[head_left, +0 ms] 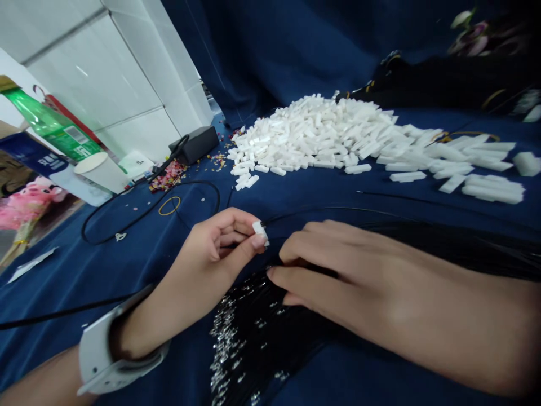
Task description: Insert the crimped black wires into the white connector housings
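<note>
My left hand point(215, 254) pinches a small white plastic connector housing point(260, 233) between thumb and fingertips, and a thin black wire runs from the housing to the right. My right hand point(338, 276) lies on a bundle of black wires point(257, 321), its thumb and fingers closed around some strands. Tiny metal crimp terminals point(228, 344) glint at the bundle's lower ends. A large heap of similar white connector housings point(313, 135) lies on the blue cloth point(169, 270) beyond my hands. A grey wrist strap point(107, 355) circles my left wrist.
A black power adapter point(196, 144) and a looped black cable point(147, 211) lie left of the heap, with a thin yellow band point(169, 206) and scattered coloured bits nearby. A green bottle point(54, 127) and paper cup point(101, 172) stand at far left. Dark fabric point(443, 82) lies back right.
</note>
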Demonstrator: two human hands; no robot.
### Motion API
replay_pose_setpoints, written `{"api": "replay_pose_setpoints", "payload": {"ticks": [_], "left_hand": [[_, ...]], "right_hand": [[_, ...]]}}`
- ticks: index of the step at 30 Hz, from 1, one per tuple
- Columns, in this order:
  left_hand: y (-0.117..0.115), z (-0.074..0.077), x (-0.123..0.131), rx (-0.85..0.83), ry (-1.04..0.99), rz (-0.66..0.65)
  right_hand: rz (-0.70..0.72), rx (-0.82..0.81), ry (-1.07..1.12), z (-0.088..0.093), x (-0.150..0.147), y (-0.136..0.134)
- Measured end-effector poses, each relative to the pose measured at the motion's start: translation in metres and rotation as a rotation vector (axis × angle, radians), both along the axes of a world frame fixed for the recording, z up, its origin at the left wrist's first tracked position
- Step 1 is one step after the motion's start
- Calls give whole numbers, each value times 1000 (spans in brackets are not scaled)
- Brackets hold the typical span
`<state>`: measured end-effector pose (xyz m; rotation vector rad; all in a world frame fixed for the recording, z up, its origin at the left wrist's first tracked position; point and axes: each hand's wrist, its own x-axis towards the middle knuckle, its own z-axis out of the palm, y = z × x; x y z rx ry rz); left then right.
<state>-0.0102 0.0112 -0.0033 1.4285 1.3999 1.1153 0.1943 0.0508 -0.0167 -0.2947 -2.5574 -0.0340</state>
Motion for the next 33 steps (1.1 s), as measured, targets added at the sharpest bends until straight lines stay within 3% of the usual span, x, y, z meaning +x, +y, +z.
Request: {"api": "replay_pose_setpoints", "payload": {"ticks": [5,9,16,27,33], "left_hand": [[-1,1,-2,-64,-33,12],[-3,4,-1,-99,-58,21],[-2,5,-1,-142,-76,29],[-7,-2,-3,-115,-66,-25],[-5,3,1,-113,-38,-27]], "right_hand": [[51,45,-101,-3,2,0],[-18,66,-9,-4,9,5],[-201,-101,49,-3,14,10],[-139,-212,28,-6,4,10],[-141,-205,19,-6,4,10]]}}
